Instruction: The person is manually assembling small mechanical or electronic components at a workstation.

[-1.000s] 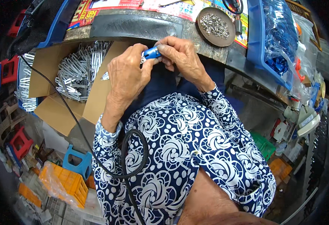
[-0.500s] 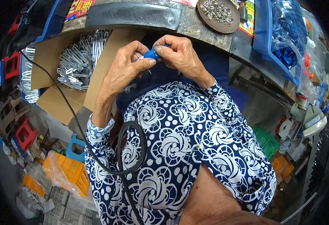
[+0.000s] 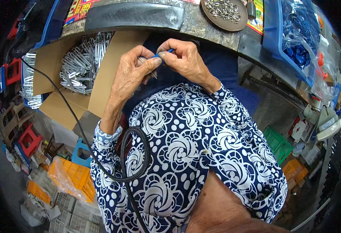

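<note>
In front of my chest, below the bench edge, both hands meet around a small blue piece, its exact kind mostly hidden by fingers. My left hand pinches its left end between thumb and forefinger. A thin silvery metal part pokes out below the left thumb; the fingers cover the rest of it. Closed on the other end of the blue piece, my right hand has its thumb and fingertips pressed together, almost touching the left thumb.
An open cardboard box of metal strips stands at left. On the worn bench sits a brown dish of small metal pins. At right is a blue bin with blue parts in plastic bags. A black cable loops across my front.
The blue piece has turned between my fingers, so its rounded face no longer shows. My right fingers have closed in over it, and more of the metal part shows under my left hand.
</note>
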The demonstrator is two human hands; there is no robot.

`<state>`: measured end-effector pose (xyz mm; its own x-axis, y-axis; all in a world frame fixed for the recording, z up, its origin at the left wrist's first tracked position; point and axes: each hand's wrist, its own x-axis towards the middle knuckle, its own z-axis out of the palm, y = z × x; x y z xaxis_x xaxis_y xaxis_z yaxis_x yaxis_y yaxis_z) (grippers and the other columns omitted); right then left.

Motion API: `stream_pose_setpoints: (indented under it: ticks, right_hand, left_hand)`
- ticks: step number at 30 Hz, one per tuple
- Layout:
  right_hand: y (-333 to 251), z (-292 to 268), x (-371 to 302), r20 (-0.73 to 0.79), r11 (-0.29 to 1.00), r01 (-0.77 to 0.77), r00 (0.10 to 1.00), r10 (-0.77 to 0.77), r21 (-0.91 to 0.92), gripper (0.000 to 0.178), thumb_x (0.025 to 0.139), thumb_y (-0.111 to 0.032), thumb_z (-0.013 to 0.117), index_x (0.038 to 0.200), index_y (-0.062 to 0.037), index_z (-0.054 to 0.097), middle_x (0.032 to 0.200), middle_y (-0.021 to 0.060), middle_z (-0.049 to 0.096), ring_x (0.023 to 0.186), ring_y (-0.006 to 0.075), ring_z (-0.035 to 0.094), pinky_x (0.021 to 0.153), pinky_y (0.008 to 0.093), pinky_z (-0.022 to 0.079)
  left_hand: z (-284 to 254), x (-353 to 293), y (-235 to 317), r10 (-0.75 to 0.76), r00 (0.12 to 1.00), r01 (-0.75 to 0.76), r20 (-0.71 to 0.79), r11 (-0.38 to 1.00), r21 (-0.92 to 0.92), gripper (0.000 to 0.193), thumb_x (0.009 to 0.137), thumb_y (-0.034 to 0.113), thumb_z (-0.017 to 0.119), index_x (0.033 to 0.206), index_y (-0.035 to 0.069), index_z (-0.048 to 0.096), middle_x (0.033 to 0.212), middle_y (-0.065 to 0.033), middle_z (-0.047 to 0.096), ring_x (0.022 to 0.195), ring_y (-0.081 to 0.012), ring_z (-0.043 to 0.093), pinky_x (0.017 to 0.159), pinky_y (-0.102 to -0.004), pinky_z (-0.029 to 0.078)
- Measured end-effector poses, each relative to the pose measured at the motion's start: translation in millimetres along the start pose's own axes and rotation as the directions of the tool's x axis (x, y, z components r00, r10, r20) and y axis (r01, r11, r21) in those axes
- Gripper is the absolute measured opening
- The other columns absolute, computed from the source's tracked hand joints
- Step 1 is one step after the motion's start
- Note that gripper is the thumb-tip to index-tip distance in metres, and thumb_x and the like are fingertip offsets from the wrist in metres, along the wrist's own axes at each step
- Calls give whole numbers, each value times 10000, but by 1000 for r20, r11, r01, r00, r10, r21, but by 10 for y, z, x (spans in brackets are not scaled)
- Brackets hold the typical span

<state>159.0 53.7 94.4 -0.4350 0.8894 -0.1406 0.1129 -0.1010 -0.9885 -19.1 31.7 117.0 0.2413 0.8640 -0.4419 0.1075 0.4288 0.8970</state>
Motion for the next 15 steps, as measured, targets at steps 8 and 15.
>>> stream_pose_setpoints:
  ticks: [8, 15]
  right_hand:
    - [66, -5, -19, 22, 998, -35, 999, 33, 51, 173, 884, -155, 585, 929, 8, 620, 594, -29, 508, 494, 8, 410, 416, 167, 285]
    - [134, 14, -69, 19, 941, -36, 999, 32, 338, 203, 912, -176, 567, 946, 12, 633, 589, -20, 510, 471, 19, 402, 403, 169, 281]
  left_hand:
    - [30, 24, -144, -28, 999, 22, -33, 985, -170, 226, 834, 179, 665, 853, -21, 561, 574, -40, 559, 433, -43, 441, 384, -179, 309]
    - [11, 29, -217, -72, 996, 84, 48, 927, -364, 202, 828, 164, 658, 839, -11, 556, 605, -75, 583, 402, -40, 409, 360, -171, 279]
